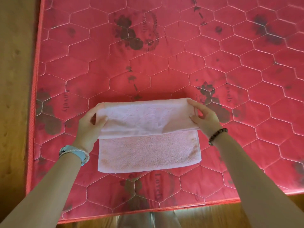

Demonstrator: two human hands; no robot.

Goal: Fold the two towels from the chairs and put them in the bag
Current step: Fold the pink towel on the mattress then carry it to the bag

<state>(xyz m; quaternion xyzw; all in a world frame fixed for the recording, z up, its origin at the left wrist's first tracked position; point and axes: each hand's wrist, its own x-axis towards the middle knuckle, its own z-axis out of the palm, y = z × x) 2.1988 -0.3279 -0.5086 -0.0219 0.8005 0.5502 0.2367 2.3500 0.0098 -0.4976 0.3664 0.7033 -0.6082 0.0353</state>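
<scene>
Mid-fold on the mattress (181, 63), the left grip (89, 124) and right grip (204, 119) pinched the towel (148, 152)'s raised flap — next, I judged, lay it squarely down.

A red quilted mattress (164, 63), stitched in hexagons and printed with dark flowers and the word "Lovely", spreads far past the left hand (89, 122) and the right hand (204, 119); its corded edge meets a wooden surface (14, 79) outside the left hand. One pale pink towel (148, 153) lies on it, the lower part flat between the wrists, the upper flap held at each end by the hands.
</scene>
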